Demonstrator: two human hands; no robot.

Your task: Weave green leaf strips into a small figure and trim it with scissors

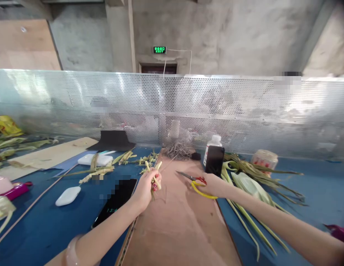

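My left hand (146, 186), over the brown board (177, 229), is closed on a small bundle of pale plant strips (159, 166), whose ends stick out above and below the fingers. To its right, my right hand (214, 184) grips scissors (198, 184) with yellow and red handles. Their blades point left toward the bundle and are apart from it; they look closed or nearly so. Beyond both hands, a tangle of grey cord (177, 150) lies at the board's far end.
A dark phone (116, 203) and a white case (68, 196) lie left of the board. To the right are a bottle (216, 138) behind another dark phone (214, 160), long green leaves (248, 184) and a clear jar (264, 160). A perforated metal screen (127, 96) closes off the back.
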